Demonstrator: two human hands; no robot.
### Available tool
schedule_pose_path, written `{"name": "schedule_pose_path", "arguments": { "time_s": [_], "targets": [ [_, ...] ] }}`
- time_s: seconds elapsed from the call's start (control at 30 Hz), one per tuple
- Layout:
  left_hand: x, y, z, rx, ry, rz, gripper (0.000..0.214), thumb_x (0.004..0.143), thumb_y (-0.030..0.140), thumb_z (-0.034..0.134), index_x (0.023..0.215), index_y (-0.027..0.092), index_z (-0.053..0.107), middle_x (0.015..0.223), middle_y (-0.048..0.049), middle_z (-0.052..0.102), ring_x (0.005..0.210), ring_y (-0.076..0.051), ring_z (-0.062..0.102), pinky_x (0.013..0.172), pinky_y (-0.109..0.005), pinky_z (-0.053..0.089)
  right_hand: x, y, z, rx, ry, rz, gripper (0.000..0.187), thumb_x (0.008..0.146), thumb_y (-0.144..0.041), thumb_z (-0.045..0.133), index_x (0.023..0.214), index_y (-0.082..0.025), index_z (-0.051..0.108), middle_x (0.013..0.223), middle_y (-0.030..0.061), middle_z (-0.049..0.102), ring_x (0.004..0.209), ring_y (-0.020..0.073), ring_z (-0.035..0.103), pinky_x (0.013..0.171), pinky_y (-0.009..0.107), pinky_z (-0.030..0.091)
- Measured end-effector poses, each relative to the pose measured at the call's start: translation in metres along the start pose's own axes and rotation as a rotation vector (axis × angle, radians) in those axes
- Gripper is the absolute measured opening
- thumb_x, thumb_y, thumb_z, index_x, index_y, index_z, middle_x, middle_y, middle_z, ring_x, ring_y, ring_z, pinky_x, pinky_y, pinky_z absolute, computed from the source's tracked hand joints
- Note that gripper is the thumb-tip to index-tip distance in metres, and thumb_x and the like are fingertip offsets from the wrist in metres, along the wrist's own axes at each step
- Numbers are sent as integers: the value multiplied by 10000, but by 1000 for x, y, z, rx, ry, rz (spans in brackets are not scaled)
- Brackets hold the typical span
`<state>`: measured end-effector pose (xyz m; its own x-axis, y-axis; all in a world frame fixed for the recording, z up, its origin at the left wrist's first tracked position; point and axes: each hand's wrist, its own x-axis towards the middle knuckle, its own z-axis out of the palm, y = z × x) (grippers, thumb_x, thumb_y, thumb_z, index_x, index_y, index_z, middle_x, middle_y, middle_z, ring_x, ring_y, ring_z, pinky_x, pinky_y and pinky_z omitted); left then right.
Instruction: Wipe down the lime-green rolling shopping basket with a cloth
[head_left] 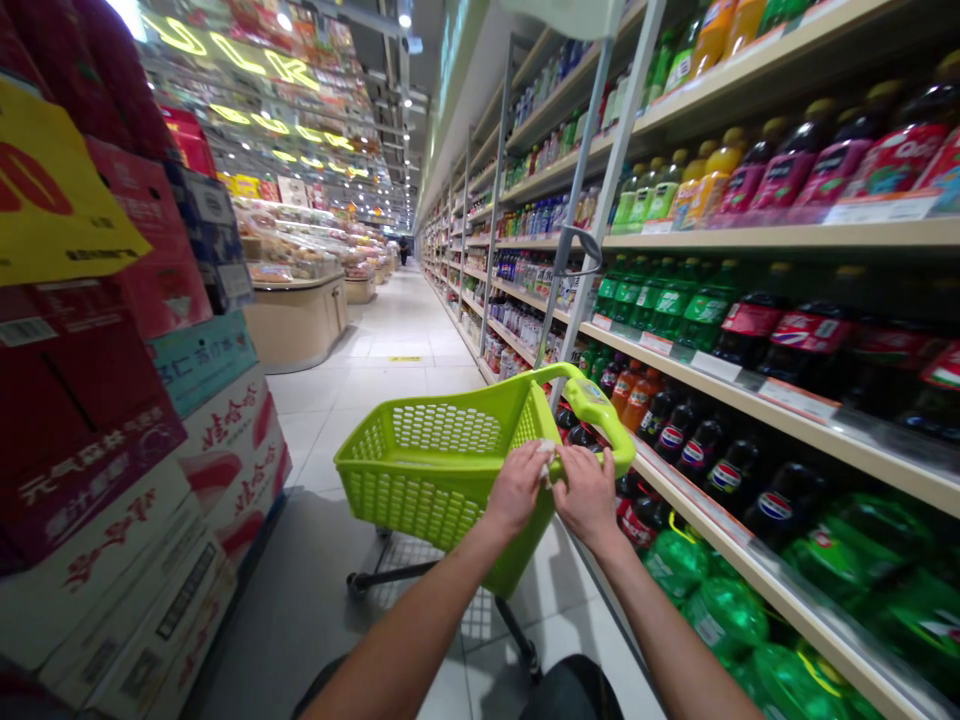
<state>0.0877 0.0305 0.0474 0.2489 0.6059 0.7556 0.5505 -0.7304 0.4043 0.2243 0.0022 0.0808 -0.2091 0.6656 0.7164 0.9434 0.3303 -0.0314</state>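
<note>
A green shopping cart (420, 490) stands in front of me, turned with its handle (604, 415) to the right. My left hand (516, 488) is at the cart's near upper rim, its fingers closed on a small white crumpled tissue (547, 458). Right beside it, my right hand (587, 490) has its fingers bent over the rim next to the handle, fingertips close to the tissue. Part of the tissue is hidden between the two hands. The basket's visible inside holds nothing.
Shelves (720, 375) of soda bottles line the right, with large green bottles (727, 610) at the bottom. Stacked drink cartons (97, 480) rise on the left under a yellow price sign (60, 190). A tiled aisle (397, 340) runs ahead past wooden display counters (300, 320).
</note>
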Motion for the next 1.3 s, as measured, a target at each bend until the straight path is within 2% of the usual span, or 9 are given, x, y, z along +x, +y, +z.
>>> {"name": "schedule_pose_path", "arguments": {
  "time_s": [0.17, 0.23, 0.47, 0.6, 0.8, 0.87, 1.03, 1.1, 1.3],
  "targets": [
    [-13, -33, -15, 4, 141, -271, 380, 758, 63, 392, 1083, 190, 543, 1129, -77, 572, 1082, -191, 500, 965, -431, 393, 1, 20, -7, -49, 70, 68, 403, 751, -238, 416, 1130, -155, 523, 1124, 82, 581, 1095, 245, 436, 1016, 489, 99],
    [-16, -35, -15, -14, 151, -301, 378, 758, 60, 389, 1074, 195, 547, 1117, -69, 578, 1071, -185, 511, 964, -424, 396, 3, 28, -10, -60, 110, 125, 387, 778, -255, 393, 1129, -161, 525, 1091, 84, 593, 1066, 247, 449, 1000, 501, 119],
    [6, 23, 11, -47, 25, 1, 370, 784, 105, 426, 1136, 186, 505, 1213, -96, 514, 1167, -194, 426, 994, -410, 374, 1, 35, -5, -63, 119, 107, 358, 809, -264, 376, 1105, -167, 551, 995, 74, 628, 968, 223, 486, 979, 464, 170],
    [1, 13, 4, -2, -6, 40, 395, 773, 82, 422, 1149, 178, 495, 1211, -103, 515, 1153, -195, 438, 977, -416, 389, -2, 33, -7, -52, 112, 90, 340, 815, -244, 368, 1086, -174, 562, 1006, 60, 629, 986, 206, 484, 995, 445, 151],
    [-17, -22, -7, 34, 115, -173, 421, 753, 51, 386, 1127, 199, 511, 1171, -77, 547, 1123, -189, 471, 980, -434, 388, 1, 25, -8, -52, 97, 134, 354, 803, -210, 362, 1095, -174, 560, 1012, 59, 631, 1006, 216, 478, 998, 470, 151],
    [-14, -14, -5, 24, 139, -186, 411, 756, 57, 384, 1117, 202, 517, 1162, -75, 552, 1119, -189, 476, 977, -433, 393, 2, 23, -5, -48, 93, 120, 350, 811, -235, 363, 1094, -179, 560, 1004, 61, 633, 1012, 224, 477, 996, 484, 142],
    [7, 28, 7, -52, 29, 47, 335, 780, 102, 421, 1086, 189, 529, 1217, -90, 515, 1168, -183, 428, 997, -397, 373, 4, 20, -2, -44, 80, 87, 361, 831, -267, 347, 1109, -162, 553, 1040, 82, 624, 1032, 231, 474, 995, 478, 137],
    [8, 32, 7, -60, 31, 43, 324, 777, 95, 423, 1071, 176, 533, 1220, -99, 511, 1167, -185, 427, 999, -398, 367, 4, 18, -4, -28, 71, 81, 360, 839, -253, 333, 1110, -159, 551, 1058, 79, 620, 1050, 224, 471, 1001, 467, 138],
    [-31, -27, -20, -19, 162, -252, 373, 740, 40, 392, 1050, 189, 536, 1199, -74, 527, 1141, -185, 461, 999, -414, 362, 4, 14, -10, 13, 66, 99, 358, 847, -241, 320, 1102, -159, 558, 1073, 75, 615, 1070, 212, 472, 1010, 458, 156]
  ]
}}
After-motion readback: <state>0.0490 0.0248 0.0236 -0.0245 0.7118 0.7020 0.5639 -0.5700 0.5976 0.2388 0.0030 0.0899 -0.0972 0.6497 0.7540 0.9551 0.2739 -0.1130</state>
